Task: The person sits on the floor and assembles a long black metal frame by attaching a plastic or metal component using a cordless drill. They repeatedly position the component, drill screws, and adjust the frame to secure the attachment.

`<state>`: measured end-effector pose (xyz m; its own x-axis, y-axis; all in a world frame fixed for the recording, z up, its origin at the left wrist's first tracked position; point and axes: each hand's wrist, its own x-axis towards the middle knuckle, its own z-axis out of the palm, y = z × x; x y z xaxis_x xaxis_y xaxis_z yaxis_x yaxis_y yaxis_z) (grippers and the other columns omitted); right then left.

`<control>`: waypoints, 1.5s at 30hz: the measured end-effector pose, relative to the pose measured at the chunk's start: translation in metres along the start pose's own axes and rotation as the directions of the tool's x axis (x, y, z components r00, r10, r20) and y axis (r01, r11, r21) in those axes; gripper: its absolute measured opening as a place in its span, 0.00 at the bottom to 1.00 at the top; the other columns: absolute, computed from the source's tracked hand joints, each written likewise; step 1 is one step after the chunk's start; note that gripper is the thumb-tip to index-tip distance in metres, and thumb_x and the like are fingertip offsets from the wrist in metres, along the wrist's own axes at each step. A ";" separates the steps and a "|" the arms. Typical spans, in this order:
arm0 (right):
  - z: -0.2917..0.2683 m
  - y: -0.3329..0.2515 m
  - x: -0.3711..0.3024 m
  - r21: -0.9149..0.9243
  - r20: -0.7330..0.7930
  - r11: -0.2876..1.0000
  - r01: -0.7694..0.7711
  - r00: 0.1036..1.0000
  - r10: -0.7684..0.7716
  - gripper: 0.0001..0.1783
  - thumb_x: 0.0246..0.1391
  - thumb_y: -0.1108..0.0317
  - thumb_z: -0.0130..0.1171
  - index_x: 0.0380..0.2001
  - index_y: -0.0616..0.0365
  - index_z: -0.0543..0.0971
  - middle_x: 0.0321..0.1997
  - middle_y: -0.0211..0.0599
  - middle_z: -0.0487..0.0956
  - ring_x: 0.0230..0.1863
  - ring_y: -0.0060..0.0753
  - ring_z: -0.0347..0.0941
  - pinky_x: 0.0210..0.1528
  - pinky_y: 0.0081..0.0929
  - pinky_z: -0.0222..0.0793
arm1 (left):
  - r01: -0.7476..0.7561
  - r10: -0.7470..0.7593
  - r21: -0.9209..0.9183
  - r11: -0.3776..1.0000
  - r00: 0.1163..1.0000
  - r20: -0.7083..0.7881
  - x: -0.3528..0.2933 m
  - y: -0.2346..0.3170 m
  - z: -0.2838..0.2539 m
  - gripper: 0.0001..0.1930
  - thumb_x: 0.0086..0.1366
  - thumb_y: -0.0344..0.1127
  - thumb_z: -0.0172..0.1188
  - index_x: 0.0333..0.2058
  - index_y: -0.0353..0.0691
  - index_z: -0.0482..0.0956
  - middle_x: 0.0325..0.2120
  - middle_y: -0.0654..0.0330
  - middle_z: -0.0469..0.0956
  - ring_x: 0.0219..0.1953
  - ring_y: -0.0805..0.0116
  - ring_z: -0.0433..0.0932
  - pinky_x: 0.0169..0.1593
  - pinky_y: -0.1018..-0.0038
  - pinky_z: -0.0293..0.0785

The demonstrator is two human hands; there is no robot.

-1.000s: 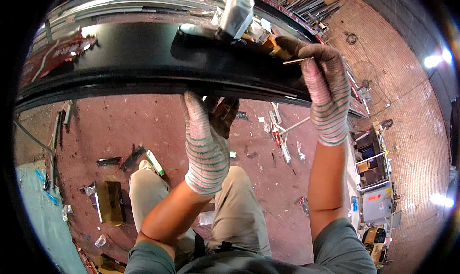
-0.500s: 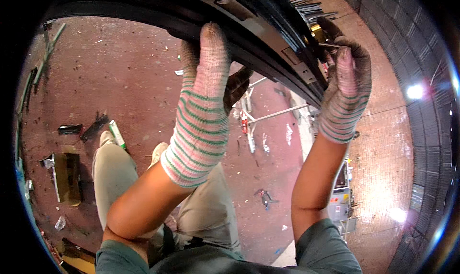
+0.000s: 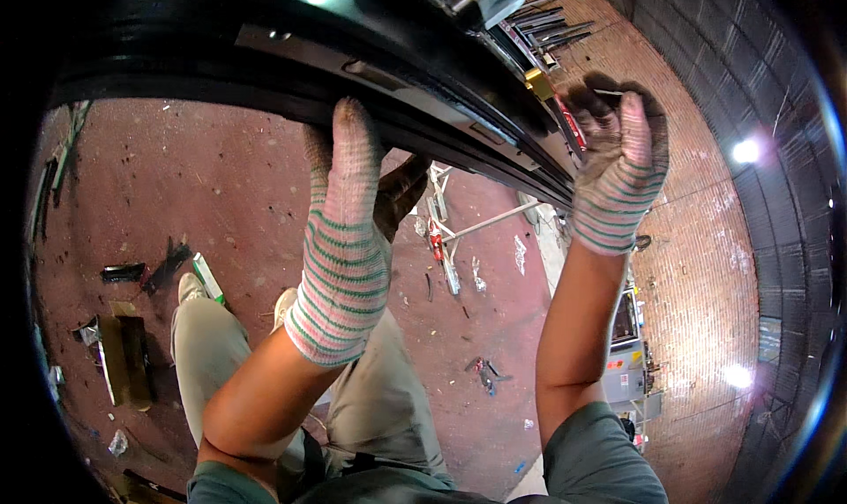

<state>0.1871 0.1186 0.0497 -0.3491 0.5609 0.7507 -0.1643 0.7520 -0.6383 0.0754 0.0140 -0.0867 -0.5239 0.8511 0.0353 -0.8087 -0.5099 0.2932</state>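
A long black frame piece (image 3: 221, 76) with several parallel ridges and a bare metal strip stretches across the top of the view. My left hand (image 3: 348, 204), in a striped knit glove with dark-stained fingers, clasps its near edge, thumb in front and fingers behind. At the frame's right end, my right hand (image 3: 622, 151) is raised in a matching glove. Its fingers are curled, with a thin, light-coloured rod-like piece (image 3: 609, 92) between them. How far that piece reaches into the glove is hidden. Beside these fingers are a gold-coloured block (image 3: 539, 84) and a red object (image 3: 570, 125).
Below is a reddish floor (image 3: 238, 186) with scattered scraps and an open cardboard box (image 3: 128, 363) at the left. A pale metal stand (image 3: 485, 222) is beyond my left hand. Dark strips (image 3: 551, 28) lie at the upper right, and a grey machine (image 3: 625, 376) stands at the right.
The frame piece sits lower in view, showing more of its upper face. My left hand has shifted down and left with it. My right hand has drawn slightly away from the frame's end.
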 end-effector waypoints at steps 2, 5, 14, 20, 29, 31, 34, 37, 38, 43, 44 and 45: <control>-0.017 0.001 0.009 -0.086 0.008 0.992 0.089 0.996 -0.089 0.11 0.61 0.67 0.54 0.45 0.61 0.73 0.36 0.43 0.80 0.33 0.33 0.79 0.38 0.28 0.77 | -0.002 0.003 -0.032 0.999 1.000 0.010 -0.001 -0.001 0.001 0.40 0.64 0.69 0.46 0.62 0.42 0.58 0.59 0.46 0.62 0.56 0.44 0.68 0.59 0.56 0.64; -0.021 0.007 0.012 -0.373 0.153 0.913 0.169 0.981 -0.119 0.09 0.62 0.69 0.54 0.43 0.60 0.75 0.34 0.35 0.80 0.34 0.23 0.76 0.39 0.20 0.73 | -0.019 0.020 -0.025 1.000 0.999 0.043 -0.004 0.000 0.000 0.39 0.64 0.68 0.48 0.61 0.42 0.60 0.58 0.46 0.62 0.57 0.42 0.67 0.59 0.54 0.65; -0.029 0.008 0.004 -0.532 0.426 0.818 0.219 0.904 0.035 0.10 0.58 0.76 0.58 0.43 0.63 0.77 0.42 0.33 0.79 0.42 0.21 0.75 0.50 0.21 0.70 | -0.038 0.041 -0.052 0.998 0.998 0.043 -0.003 0.004 0.006 0.35 0.65 0.63 0.51 0.61 0.44 0.60 0.54 0.49 0.65 0.54 0.41 0.69 0.58 0.49 0.67; -0.029 0.010 0.002 -0.540 0.367 0.824 0.171 0.929 0.048 0.09 0.57 0.77 0.59 0.42 0.63 0.78 0.43 0.35 0.80 0.43 0.21 0.74 0.48 0.21 0.71 | -0.054 0.052 0.035 0.998 0.997 0.056 -0.007 0.008 0.012 0.35 0.65 0.63 0.51 0.61 0.44 0.59 0.53 0.46 0.65 0.53 0.40 0.71 0.55 0.51 0.72; -0.027 0.015 -0.007 -0.576 0.409 0.684 0.448 0.882 -0.233 0.09 0.53 0.73 0.63 0.39 0.54 0.83 0.37 0.32 0.84 0.39 0.26 0.81 0.46 0.23 0.73 | -0.024 0.023 0.059 0.998 1.000 0.021 -0.005 0.008 0.008 0.36 0.65 0.63 0.51 0.61 0.42 0.60 0.55 0.48 0.65 0.53 0.44 0.72 0.55 0.53 0.72; -0.028 0.016 -0.007 -0.557 0.395 0.706 0.437 0.888 -0.237 0.09 0.53 0.72 0.63 0.39 0.53 0.83 0.37 0.33 0.84 0.38 0.27 0.81 0.44 0.23 0.73 | -0.024 0.023 0.063 0.998 1.000 0.019 -0.005 0.007 0.009 0.36 0.65 0.63 0.51 0.61 0.42 0.61 0.55 0.48 0.65 0.53 0.44 0.72 0.55 0.53 0.72; -0.027 0.016 -0.007 -0.561 0.377 0.719 0.411 0.900 -0.220 0.09 0.53 0.71 0.64 0.39 0.53 0.83 0.37 0.34 0.84 0.38 0.28 0.81 0.44 0.24 0.74 | -0.014 0.014 0.035 0.999 1.000 -0.006 -0.004 0.005 0.006 0.35 0.65 0.63 0.51 0.61 0.44 0.62 0.54 0.48 0.66 0.52 0.45 0.72 0.56 0.54 0.72; -0.026 0.015 -0.009 -0.590 0.378 0.688 0.422 0.898 -0.226 0.09 0.53 0.71 0.64 0.39 0.53 0.83 0.37 0.34 0.84 0.38 0.28 0.81 0.43 0.24 0.74 | -0.016 0.016 0.012 1.000 1.000 0.007 -0.003 0.004 0.005 0.34 0.65 0.62 0.52 0.60 0.44 0.63 0.54 0.49 0.66 0.53 0.44 0.71 0.57 0.54 0.71; -0.026 0.015 -0.009 -0.601 0.381 0.672 0.432 0.894 -0.234 0.09 0.53 0.71 0.64 0.39 0.53 0.83 0.36 0.34 0.84 0.38 0.28 0.81 0.43 0.24 0.74 | -0.009 0.009 -0.006 1.000 1.000 0.003 -0.003 0.004 0.004 0.34 0.65 0.62 0.52 0.60 0.44 0.63 0.54 0.49 0.66 0.53 0.44 0.71 0.57 0.54 0.71; -0.023 0.006 -0.011 -0.639 0.386 0.651 0.409 0.903 -0.189 0.09 0.53 0.72 0.64 0.39 0.54 0.83 0.36 0.35 0.84 0.37 0.28 0.81 0.42 0.22 0.74 | 0.011 -0.011 -0.034 0.999 1.000 0.010 -0.004 0.005 0.005 0.33 0.66 0.61 0.52 0.59 0.44 0.64 0.54 0.49 0.67 0.54 0.43 0.70 0.58 0.53 0.70; -0.023 0.006 -0.011 -0.641 0.391 0.649 0.410 0.902 -0.184 0.09 0.53 0.72 0.64 0.39 0.54 0.83 0.36 0.35 0.84 0.36 0.28 0.81 0.42 0.22 0.74 | 0.009 -0.009 -0.035 0.999 1.000 0.015 -0.004 0.005 0.005 0.32 0.66 0.61 0.52 0.59 0.44 0.65 0.54 0.49 0.67 0.54 0.43 0.70 0.58 0.53 0.70; -0.023 0.006 -0.011 -0.631 0.400 0.650 0.423 0.896 -0.194 0.09 0.53 0.72 0.64 0.39 0.54 0.83 0.36 0.35 0.84 0.36 0.28 0.81 0.42 0.22 0.74 | 0.010 -0.009 -0.037 0.999 1.000 0.022 -0.004 0.005 0.006 0.32 0.66 0.61 0.52 0.59 0.44 0.65 0.53 0.49 0.67 0.54 0.43 0.70 0.58 0.53 0.70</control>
<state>0.2116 0.1247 0.0417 -0.6498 0.2181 0.7281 0.3279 0.9447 0.0097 0.0751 0.0086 -0.0800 -0.5104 0.8583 0.0540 -0.8232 -0.5058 0.2579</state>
